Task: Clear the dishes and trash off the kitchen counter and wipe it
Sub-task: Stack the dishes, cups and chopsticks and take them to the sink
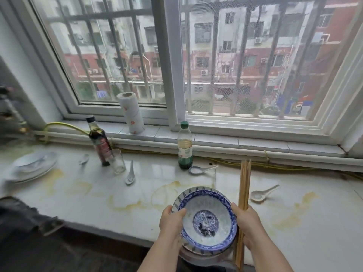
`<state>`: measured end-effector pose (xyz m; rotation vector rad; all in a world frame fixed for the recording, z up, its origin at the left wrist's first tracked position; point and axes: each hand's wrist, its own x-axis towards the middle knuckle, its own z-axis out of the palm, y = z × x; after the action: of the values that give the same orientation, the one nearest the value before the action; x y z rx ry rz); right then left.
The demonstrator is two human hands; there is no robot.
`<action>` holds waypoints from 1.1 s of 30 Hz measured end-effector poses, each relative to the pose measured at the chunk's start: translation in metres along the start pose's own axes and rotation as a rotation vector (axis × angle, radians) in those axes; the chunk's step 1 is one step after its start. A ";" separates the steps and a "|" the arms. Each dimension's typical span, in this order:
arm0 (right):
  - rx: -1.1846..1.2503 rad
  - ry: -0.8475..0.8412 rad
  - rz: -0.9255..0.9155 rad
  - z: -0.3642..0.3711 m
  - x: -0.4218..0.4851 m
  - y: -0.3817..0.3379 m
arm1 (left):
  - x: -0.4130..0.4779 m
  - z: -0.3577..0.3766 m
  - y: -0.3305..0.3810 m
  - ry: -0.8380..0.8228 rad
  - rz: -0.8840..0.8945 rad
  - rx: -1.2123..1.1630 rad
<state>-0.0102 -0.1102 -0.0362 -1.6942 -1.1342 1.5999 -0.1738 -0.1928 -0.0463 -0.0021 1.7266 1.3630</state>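
Far out to the left of the left hand (172, 222), a stack of plates (33, 166) sits on the stained counter (94, 197). Nearer that hand, but beyond it, stand a dark bottle (99, 142) and a glass (118, 162), with a spoon (130, 175) just past them.

The left hand grips the bowls (208, 218), thumb hooked over the near-left rim and fingers hidden underneath. The bowls are two, nested, held between both hands over the counter's front edge. Dark scraps lie in the top one.

The right hand (249, 222) is curled round a bundle of chopsticks (244, 185), which stands nearly upright, and its thumb presses on the bowls' right rim. Beyond this hand lies another spoon (263, 194).

The bowls are probably glazed ceramic: stiff, fairly heavy as a pair, breakable, and likely slick with residue. A thumb-over-rim, fingers-under hold on opposite sides suits them, and keeping them level should stop the top one sliding. The chopsticks are light but loose. With the right hand shared between them and the rim, its hold on the bowls looks the weaker one.
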 end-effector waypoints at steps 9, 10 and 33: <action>-0.076 -0.145 0.001 0.064 -0.015 -0.004 | -0.018 -0.065 0.020 0.093 0.015 -0.129; -0.086 -0.152 0.006 0.072 -0.017 -0.005 | -0.017 -0.073 0.022 0.095 0.011 -0.131; -0.294 -0.428 -0.165 0.318 -0.123 -0.017 | 0.013 -0.323 0.068 0.289 0.088 -0.391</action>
<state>-0.3162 -0.2576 -0.0046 -1.4111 -1.7453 1.8072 -0.4204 -0.4095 -0.0086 -0.3611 1.6755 1.8188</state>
